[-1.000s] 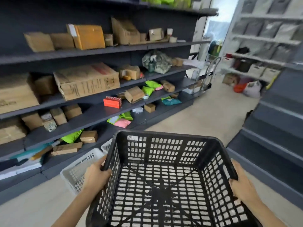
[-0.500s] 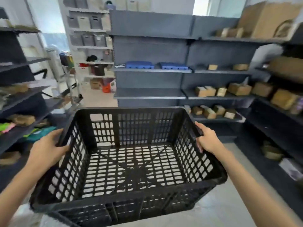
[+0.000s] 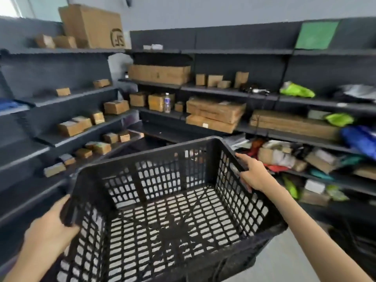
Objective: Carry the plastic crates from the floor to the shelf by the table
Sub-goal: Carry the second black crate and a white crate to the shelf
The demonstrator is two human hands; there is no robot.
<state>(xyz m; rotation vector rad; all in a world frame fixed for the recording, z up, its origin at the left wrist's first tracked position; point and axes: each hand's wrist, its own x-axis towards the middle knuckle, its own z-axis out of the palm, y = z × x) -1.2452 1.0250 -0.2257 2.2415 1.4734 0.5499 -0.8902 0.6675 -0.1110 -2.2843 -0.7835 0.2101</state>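
**A:** In the head view, what is in the middle?

**B:** A black plastic crate [image 3: 142,159]. It is rectangular and open at the top. Its walls and bottom are a grid of small slots, and the rim is thick and smooth. Something pale shows through the slots of the bottom. Nothing lies inside. It is up in the air in front of the person, with one far corner turned toward the shelves [image 3: 234,92].

**A:** And the grips?

**B:** Both are bare hands, and the crate hangs between them. The left grip [image 3: 48,226] holds the left wall at the near end, with its fingers curled around the edge. This part is a little blurred. The right grip [image 3: 254,174] holds the right rim nearer the far end. Its thumb lies along the top of the rim and its fingers curl over it. So both grips are closed around the crate, one on each side.

**A:** What stands around?

**B:** Dark grey shelves meet in a corner, to the left and in front. Brown cardboard boxes [image 3: 160,74] sit on them, many small and blocky, some long and flat. A clear bottle [image 3: 167,102] stands upright beside some boxes. Soft bright green bags [image 3: 296,90] lie at the right. Below them is a mixed pile of packets, too blurred to tell apart. The floor [image 3: 284,261] is grey and smooth.
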